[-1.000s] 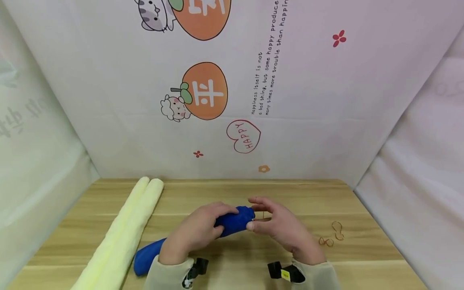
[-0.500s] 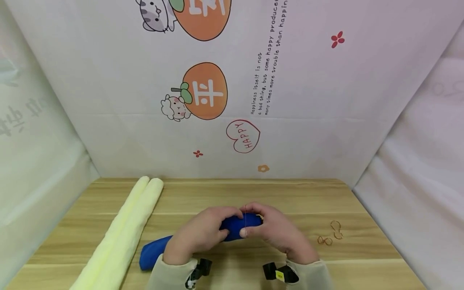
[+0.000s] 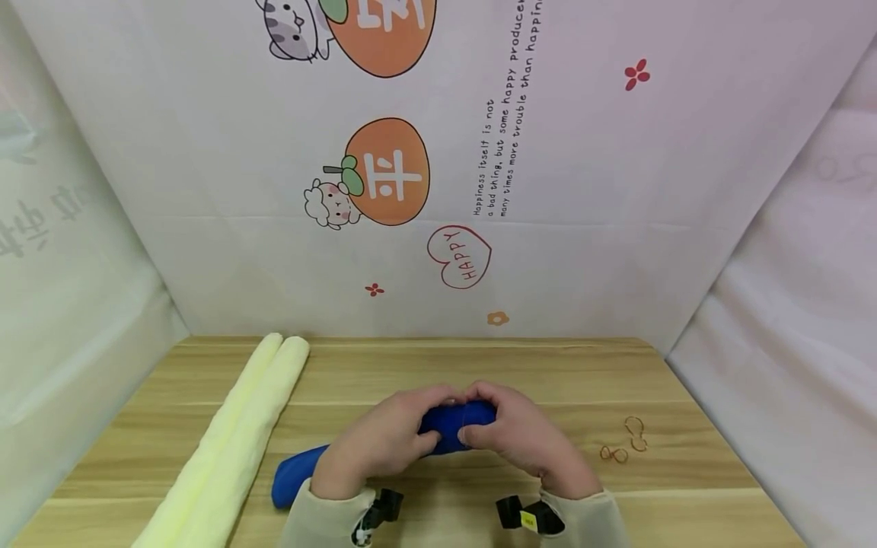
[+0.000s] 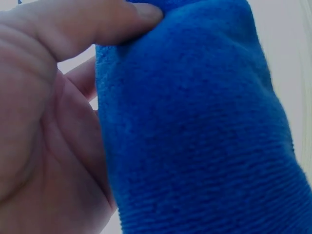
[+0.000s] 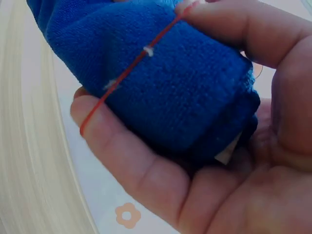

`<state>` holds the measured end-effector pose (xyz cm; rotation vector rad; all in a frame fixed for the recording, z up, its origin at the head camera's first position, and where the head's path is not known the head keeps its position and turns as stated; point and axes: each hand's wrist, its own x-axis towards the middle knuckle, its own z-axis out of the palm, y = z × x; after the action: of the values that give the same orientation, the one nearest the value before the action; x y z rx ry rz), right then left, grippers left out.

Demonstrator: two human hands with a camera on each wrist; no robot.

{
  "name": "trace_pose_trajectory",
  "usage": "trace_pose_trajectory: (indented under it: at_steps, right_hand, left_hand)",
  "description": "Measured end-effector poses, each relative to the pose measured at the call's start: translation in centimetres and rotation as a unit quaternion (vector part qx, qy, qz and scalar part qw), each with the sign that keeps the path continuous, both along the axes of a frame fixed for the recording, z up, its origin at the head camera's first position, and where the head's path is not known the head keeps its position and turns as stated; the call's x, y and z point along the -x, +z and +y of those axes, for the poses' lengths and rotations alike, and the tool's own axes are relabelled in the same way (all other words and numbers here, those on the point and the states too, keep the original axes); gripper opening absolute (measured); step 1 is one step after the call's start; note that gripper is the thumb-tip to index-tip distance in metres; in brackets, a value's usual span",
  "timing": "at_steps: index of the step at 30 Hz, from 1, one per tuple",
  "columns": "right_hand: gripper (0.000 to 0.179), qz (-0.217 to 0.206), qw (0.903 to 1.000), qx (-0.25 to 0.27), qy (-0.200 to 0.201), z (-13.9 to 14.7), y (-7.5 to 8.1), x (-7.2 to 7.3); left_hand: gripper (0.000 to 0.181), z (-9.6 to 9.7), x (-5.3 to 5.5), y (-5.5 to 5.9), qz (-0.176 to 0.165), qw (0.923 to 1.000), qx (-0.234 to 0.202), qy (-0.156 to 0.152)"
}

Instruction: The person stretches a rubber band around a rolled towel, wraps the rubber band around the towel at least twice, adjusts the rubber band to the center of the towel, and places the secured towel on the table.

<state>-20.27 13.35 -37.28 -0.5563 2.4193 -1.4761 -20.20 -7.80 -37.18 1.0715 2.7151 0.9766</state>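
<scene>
A rolled blue towel [image 3: 447,428] lies slantwise between my hands, its other end showing left of my left wrist. My left hand [image 3: 382,435] grips the roll with thumb and fingers, the thumb lying across the plush cloth [image 4: 195,117] in the left wrist view. Around the right end curl the fingers and thumb of my right hand [image 3: 526,440]. A thin red rubber band [image 5: 129,68] stretches over the towel from thumb to fingertip in the right wrist view. A small pale label [image 5: 228,150] pokes out of the towel's end.
Two pale yellow rolled towels [image 3: 229,441] lie side by side on the left of the wooden table [image 3: 548,365]. Loose rubber bands [image 3: 614,454] rest to the right. White printed cloth [image 3: 582,190] stands behind, with white cloth at both sides.
My right hand has moved left over the towel's end, carrying the stretched rubber band onto the roll. The towel has shifted slightly right, and both hands are now close together.
</scene>
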Motion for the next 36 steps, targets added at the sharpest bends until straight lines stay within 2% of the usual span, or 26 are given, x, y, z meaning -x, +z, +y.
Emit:
trace_pose_trajectory:
  at_steps: [4,8,15,24,29,36]
  right_hand:
    - [0.032,-0.014,0.9998,0.010,0.005,-0.10,0.25,-0.14]
    - [0.034,-0.025,0.9995,0.017,0.010,-0.19,0.47,-0.29]
    - [0.036,-0.001,0.9999,0.001,0.013,-0.11,0.55,-0.34]
    - [0.042,0.010,0.9997,0.009,0.019,-0.03,0.49,-0.35]
    - [0.046,0.017,0.9995,0.009,0.026,-0.06,0.55,-0.42]
    - [0.042,-0.038,0.9964,0.058,0.048,0.09,0.97,-0.74]
  left_hand:
    - [0.050,0.02,0.01,-0.04,0.004,0.9999,-0.011,-0.010]
    - [0.043,0.02,-0.03,-0.05,0.004,0.9999,-0.014,-0.001]
    - [0.041,0.14,-0.07,0.04,-0.005,0.9998,-0.011,0.016]
    - [0.041,0.21,-0.15,0.00,0.004,0.9999,-0.003,0.011]
    - [0.035,0.18,-0.18,-0.12,0.023,0.9993,-0.015,0.027]
    - [0.028,-0.43,0.17,-0.14,0.052,0.9950,-0.074,0.041]
